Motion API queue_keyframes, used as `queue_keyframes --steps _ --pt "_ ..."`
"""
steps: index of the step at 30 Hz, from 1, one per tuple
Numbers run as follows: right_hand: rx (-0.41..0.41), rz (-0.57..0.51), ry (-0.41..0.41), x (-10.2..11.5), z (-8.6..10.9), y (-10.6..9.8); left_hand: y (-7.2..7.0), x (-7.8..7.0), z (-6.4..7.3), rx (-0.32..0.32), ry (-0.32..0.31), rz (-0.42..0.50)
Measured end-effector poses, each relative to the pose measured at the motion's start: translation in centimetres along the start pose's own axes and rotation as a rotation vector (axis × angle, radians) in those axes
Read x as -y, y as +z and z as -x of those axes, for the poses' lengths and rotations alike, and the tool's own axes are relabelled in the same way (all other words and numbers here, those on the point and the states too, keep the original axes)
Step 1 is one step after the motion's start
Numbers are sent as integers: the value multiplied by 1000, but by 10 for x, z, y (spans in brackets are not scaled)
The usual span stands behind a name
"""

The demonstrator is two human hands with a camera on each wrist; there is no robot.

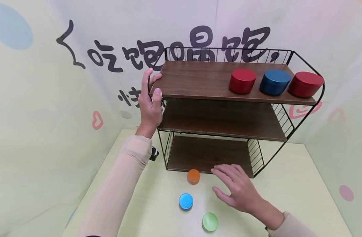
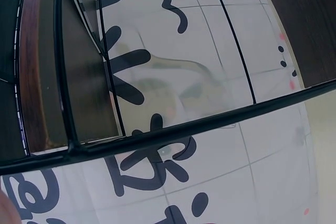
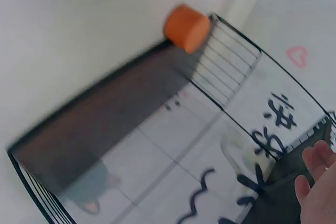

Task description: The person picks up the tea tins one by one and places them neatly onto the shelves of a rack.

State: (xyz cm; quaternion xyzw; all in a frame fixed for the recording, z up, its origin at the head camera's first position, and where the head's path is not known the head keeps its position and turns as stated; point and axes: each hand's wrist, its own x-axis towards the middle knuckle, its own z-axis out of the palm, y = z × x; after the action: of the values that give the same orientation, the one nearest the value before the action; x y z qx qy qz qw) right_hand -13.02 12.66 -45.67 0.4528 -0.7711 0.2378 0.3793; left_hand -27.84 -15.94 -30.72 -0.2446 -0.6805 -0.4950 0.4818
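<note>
My left hand (image 1: 150,107) grips the left end of the top board of a three-tier wire rack (image 1: 195,80), thumb at the front edge and fingers by the side wire. Over the table, in front of the rack's lower right, my right hand (image 1: 238,191) hovers with relaxed fingers and holds nothing. Left of it are an orange tin (image 1: 193,176) close to the bottom shelf, a light blue tin (image 1: 186,201) and a light green tin (image 1: 210,222). The orange tin (image 3: 185,29) shows by the rack's corner in the right wrist view.
On the right part of the top shelf stand a red tin (image 1: 242,81), a dark blue tin (image 1: 274,82) and another red tin (image 1: 306,84). A printed cloth (image 1: 104,29) hangs behind the rack. A small black object (image 1: 154,154) lies beside the rack's left side.
</note>
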Motion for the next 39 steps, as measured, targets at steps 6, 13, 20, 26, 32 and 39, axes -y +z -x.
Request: queue_keyframes --steps 6,13,20,26,32,39 --pt "120 -55 53 13 30 17 1 1 0 -2 -7 -3" --pt "230 -108 125 23 61 33 1 1 1 -2 -9 1" --pt "275 -147 166 32 84 43 0 1 0 -2 -5 6" --pt "319 -154 171 40 98 50 1 1 0 -6 9 13" --pt "356 -174 190 47 109 54 1 1 1 -8 -3 15" --pt "462 -152 275 52 121 55 1 1 1 -2 -5 14"
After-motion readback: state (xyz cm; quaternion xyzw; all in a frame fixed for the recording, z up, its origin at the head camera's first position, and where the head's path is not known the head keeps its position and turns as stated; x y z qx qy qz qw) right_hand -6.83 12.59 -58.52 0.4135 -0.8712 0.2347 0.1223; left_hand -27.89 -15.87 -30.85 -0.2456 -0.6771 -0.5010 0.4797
